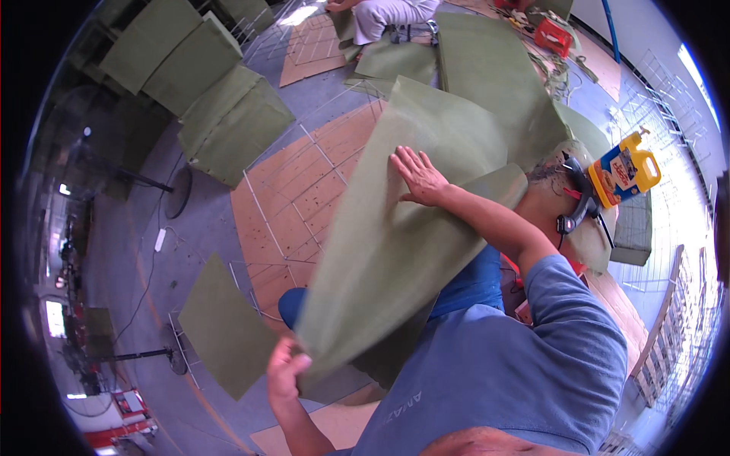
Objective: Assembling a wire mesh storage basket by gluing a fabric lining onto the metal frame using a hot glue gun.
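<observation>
A large olive-green sheet (403, 228) of fabric-like material spreads across my lap, bowed and raised at its far corner. My left hand (287, 370) pinches the sheet's near left corner between thumb and fingers. Spread flat on the sheet's upper part, my right hand (420, 178) presses with its fingers apart. Under and beyond the sheet lies a thin metal wire frame (304, 216) over a brown cardboard sheet (262, 201). Part of the frame is hidden by the green sheet.
Green covered boxes (236, 125) stand at the far left. Another green sheet (228, 327) lies on the left floor. At right are a yellow jug (625, 171), a dark handheld tool (582, 194) and a wooden pallet (661, 334). Another person (384, 17) sits at the far side.
</observation>
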A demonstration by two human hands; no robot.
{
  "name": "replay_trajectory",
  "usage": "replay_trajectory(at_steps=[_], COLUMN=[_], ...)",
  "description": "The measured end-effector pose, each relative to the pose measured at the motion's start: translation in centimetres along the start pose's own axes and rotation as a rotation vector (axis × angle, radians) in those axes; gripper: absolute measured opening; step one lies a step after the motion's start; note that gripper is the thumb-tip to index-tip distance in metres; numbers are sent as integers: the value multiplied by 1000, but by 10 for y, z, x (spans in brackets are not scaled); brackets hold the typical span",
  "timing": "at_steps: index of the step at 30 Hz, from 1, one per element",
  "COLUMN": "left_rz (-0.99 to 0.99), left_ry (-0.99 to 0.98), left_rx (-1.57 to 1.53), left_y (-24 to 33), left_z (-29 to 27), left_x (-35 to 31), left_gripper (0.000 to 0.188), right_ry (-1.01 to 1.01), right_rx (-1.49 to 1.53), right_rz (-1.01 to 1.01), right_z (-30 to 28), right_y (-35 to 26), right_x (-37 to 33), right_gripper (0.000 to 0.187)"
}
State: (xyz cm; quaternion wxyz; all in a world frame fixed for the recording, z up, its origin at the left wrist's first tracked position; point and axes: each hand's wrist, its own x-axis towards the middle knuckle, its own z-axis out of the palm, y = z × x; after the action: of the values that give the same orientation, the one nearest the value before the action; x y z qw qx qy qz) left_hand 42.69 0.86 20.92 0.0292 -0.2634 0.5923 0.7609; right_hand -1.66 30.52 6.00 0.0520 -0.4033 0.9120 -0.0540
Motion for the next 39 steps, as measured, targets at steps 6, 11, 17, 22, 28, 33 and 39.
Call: replay_trajectory(at_steps=[6, 11, 17, 22, 28, 33, 39], left_rz=[-389, -349, -329, -67, 550, 140, -127], left_ry=[-624, -829, -852, -416, 692, 522, 680], left_rx=[362, 676, 687, 269, 1298, 945, 1162], left_y=[-9, -7, -7, 8, 24, -21, -18], left_z=[30, 56, 47, 27, -21, -29, -35], left_x=[-33, -20, -14, 35, 194, 262, 265], left_gripper=[17, 19, 20, 26, 90, 81, 59], right_ry=[155, 247, -124, 466, 139, -284, 138], right_rx=[19, 812, 464, 463, 500, 525, 438], right_rz=[-2, 449, 454, -1, -882, -1018, -541], right_z=[31, -16, 6, 5, 23, 20, 29], right_y=[-3, -100, -103, -160, -340, -328, -153], right_x=[62, 100, 101, 94, -22, -72, -28], right_gripper=[100, 81, 41, 37, 25, 22, 49])
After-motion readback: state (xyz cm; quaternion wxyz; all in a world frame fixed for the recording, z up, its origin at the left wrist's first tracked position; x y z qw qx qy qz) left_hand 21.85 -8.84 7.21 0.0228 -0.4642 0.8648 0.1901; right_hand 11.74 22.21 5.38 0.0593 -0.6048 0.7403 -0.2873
